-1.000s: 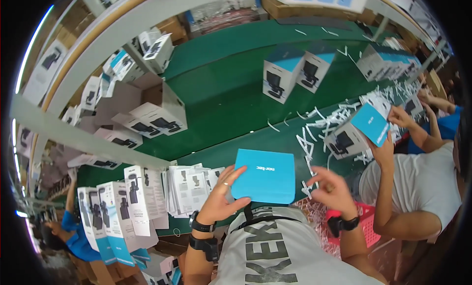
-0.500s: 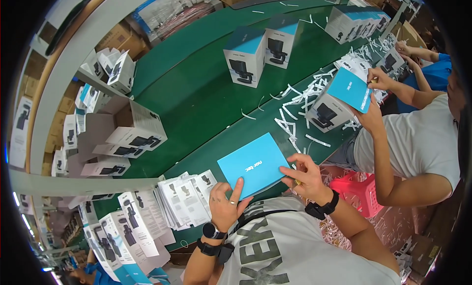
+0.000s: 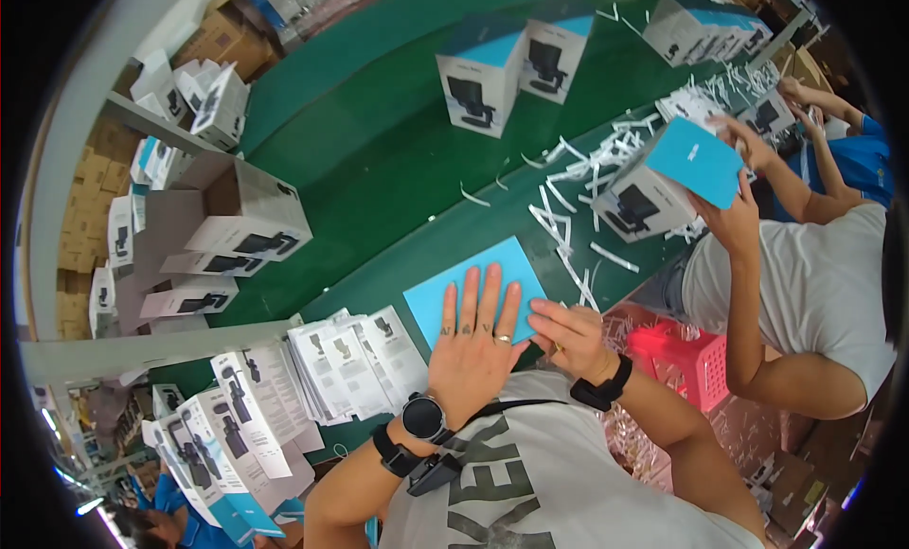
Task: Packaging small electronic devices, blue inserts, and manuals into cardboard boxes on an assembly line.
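On the green bench right in front of me is a carton with a plain blue top (image 3: pixel 431 293); its sides hardly show. My left hand (image 3: pixel 473 350) lies flat across that top, fingers stretched out and a ring on one of them. At the carton's right edge, my right hand (image 3: pixel 573 341) has its fingers and thumb drawn together. Whatever those fingers hold, if anything, is too small and covered to name. A stack of printed white leaflets (image 3: pixel 355 360) lies left of my left hand.
Two white-and-blue cartons (image 3: pixel 473 95) stand upright beyond. An open carton (image 3: pixel 246 203) lies at left. White paper strips (image 3: pixel 559 222) litter the bench at right. There a co-worker's hands (image 3: pixel 729 218) handle another blue-topped carton (image 3: pixel 644 199). A pink basket (image 3: pixel 691 364) stands below.
My left hand has moved from the blue top's near edge to lie flat across it. My right hand has come down to the right edge, its fingers closer together. The co-worker's hands have shifted.
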Motion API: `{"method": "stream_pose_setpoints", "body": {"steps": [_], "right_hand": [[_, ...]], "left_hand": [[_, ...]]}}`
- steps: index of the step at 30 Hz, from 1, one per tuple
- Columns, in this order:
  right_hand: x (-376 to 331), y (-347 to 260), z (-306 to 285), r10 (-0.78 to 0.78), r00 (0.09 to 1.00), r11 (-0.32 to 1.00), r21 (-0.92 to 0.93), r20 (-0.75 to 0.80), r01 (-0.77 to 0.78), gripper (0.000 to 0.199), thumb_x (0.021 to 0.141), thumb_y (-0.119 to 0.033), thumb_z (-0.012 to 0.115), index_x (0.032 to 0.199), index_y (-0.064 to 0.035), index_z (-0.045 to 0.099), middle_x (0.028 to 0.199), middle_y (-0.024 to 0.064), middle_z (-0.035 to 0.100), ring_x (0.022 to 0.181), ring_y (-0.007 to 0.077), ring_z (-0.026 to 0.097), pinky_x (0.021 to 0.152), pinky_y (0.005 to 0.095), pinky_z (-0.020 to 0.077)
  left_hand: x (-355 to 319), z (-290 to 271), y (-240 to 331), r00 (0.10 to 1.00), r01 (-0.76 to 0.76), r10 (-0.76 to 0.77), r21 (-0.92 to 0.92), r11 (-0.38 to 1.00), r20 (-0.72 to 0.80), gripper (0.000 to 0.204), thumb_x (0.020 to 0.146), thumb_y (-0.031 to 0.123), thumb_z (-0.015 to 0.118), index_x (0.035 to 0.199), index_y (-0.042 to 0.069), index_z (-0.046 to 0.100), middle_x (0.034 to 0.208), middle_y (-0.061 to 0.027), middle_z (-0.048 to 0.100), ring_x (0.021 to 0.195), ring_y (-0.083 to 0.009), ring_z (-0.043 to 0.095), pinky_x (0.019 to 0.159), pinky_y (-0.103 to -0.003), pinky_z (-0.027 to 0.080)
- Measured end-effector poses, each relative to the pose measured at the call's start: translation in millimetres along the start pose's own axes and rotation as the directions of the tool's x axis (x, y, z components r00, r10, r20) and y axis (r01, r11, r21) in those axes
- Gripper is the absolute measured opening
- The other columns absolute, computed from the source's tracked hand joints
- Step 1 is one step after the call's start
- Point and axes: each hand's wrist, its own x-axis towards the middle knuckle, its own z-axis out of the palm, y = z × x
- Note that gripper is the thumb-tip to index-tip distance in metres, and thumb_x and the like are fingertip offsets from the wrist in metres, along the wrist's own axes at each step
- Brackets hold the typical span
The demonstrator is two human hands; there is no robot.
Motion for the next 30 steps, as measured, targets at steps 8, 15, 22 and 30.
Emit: {"method": "stream_pose_setpoints", "body": {"steps": [8, 15, 22, 30], "right_hand": [[21, 3, -10, -0.017, 1.000, 0.991, 0.135, -0.012, 0.018, 0.028, 0.081, -0.008, 0.085, 0.108, -0.0102, 0.081, 0.121, 0.0081, 0.079, 0.075, 0.0190, 0.074, 0.056, 0.0302, 0.0514], [0, 24, -22, 0.051, 0.993, 0.987, 0.149, 0.106, -0.067, 0.015, 0.091, -0.013, 0.078, 0.101, -0.0014, 0.079, 0.113, 0.0188, 0.079, 0.093, 0.0342, 0.077, 0.080, 0.0401, 0.0589], [-1, 20, 27, 0.048, 0.978, 0.994, -0.088, -0.204, -0.068, 0.025, 0.107, -0.012, 0.060, 0.126, 0.0033, 0.070, 0.118, 0.0188, 0.077, 0.100, 0.0311, 0.075, 0.090, 0.0388, 0.0569], [-78, 75, 21, 0.645, 0.755, 0.747, 0.307, -0.118, -0.590, 0.027, 0.111, -0.012, 0.054, 0.128, 0.0026, 0.068, 0.103, 0.0087, 0.076, 0.092, 0.0135, 0.068, 0.085, 0.0282, 0.0524]], "left_hand": [[2, -23, -16, 0.989, 0.109, -0.114, -0.053, 0.993, -0.093, 0.091, 0.083, 0.055, 0.080, 0.159, 0.014, 0.049, 0.161, -0.0410, 0.029, 0.150, -0.0595, 0.029, 0.121, -0.069, 0.027], [-20, -24, -54, 0.998, -0.041, 0.022, -0.296, 0.954, -0.067, 0.098, 0.076, 0.056, 0.083, 0.160, 0.019, 0.048, 0.150, -0.0420, 0.040, 0.137, -0.0596, 0.041, 0.120, -0.066, 0.029], [-25, -19, -80, 0.970, -0.124, 0.060, -0.271, 0.955, -0.234, 0.088, 0.076, 0.054, 0.081, 0.153, 0.018, 0.057, 0.150, -0.0416, 0.039, 0.136, -0.0566, 0.043, 0.117, -0.063, 0.033], [136, 4, -154, 0.805, 0.165, -0.305, -0.303, 0.939, -0.508, 0.086, 0.078, 0.052, 0.079, 0.146, 0.005, 0.059, 0.156, -0.0419, 0.035, 0.143, -0.0574, 0.037, 0.123, -0.064, 0.025]]}}
